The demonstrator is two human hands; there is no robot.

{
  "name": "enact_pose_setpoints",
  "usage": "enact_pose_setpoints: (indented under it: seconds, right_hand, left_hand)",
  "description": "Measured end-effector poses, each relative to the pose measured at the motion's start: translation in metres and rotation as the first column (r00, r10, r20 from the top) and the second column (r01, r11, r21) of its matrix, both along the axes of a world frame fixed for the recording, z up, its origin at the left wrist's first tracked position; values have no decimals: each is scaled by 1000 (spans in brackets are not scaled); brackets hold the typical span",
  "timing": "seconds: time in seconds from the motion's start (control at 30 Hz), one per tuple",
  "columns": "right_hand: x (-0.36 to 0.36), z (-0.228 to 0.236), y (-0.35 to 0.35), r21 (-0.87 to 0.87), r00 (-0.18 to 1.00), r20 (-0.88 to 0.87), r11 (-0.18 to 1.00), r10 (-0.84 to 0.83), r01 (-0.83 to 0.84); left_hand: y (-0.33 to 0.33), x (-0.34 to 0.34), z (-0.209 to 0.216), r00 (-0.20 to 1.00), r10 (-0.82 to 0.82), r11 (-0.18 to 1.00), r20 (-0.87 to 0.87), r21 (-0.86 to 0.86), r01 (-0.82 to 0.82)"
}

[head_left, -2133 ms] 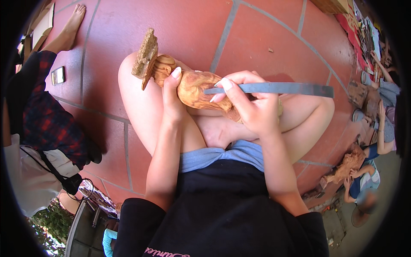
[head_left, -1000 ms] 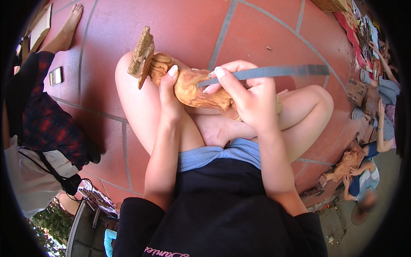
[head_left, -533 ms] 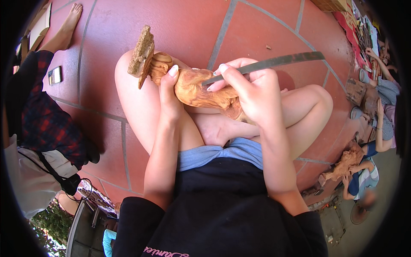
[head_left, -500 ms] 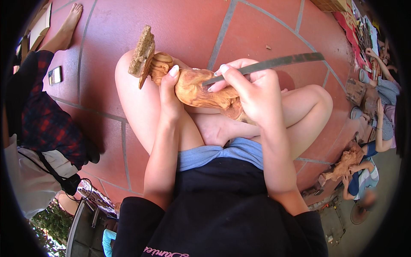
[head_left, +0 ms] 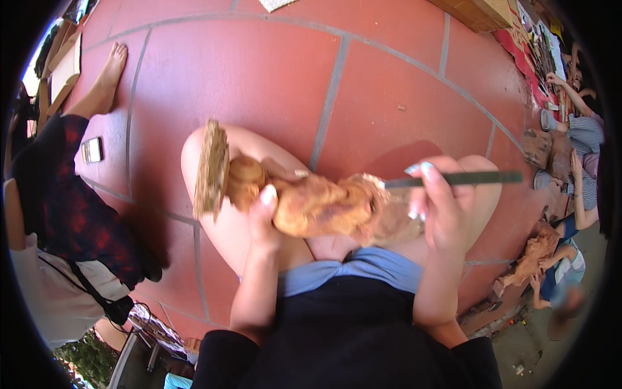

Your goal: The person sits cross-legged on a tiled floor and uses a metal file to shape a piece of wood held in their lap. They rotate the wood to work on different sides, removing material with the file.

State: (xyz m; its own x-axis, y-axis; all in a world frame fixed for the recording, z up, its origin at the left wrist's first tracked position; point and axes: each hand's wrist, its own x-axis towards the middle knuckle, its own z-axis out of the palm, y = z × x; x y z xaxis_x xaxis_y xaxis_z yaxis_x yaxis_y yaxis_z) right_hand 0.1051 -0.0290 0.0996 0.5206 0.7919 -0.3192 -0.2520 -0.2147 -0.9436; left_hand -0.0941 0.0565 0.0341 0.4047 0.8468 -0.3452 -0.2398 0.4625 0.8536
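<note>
A carved wooden figure (head_left: 317, 206) lies sideways across my lap, its rough, bark-like base (head_left: 210, 170) to the left. My left hand (head_left: 262, 223) grips the figure near its rounded left part, thumb on top. In my right hand (head_left: 444, 204) is a long, flat, dark strip-shaped tool (head_left: 483, 177), pinched between the fingers. The tool's left tip meets or hovers just over the pale, rough right part of the carving; motion blur hides which. The figure's underside is out of sight.
Red floor tiles (head_left: 259, 78) surround my crossed legs. At the left a phone (head_left: 92, 150) lies beside a seated person's bare foot (head_left: 114, 68). At the right, other people sit by a large wood carving (head_left: 531, 256) and wood blocks (head_left: 541, 148). A cardboard box (head_left: 476, 13) stands far right.
My right hand has moved right with the tool, whose tip shifted from the figure's middle to its right part. The carving now sits lower in view and is turned somewhat.
</note>
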Motion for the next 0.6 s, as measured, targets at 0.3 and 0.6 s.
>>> enact_pose_setpoints:
  seconds: [0.3,0.6]
  right_hand:
    - [34,12,-24,488,991,51,869,-125,84]
    - [-13,11,-18,451,998,-48,893,32,-7]
  left_hand:
    - [8,25,62,994,102,985,-32,142,-97]
    - [-2,29,42,974,181,980,-133,109,-167]
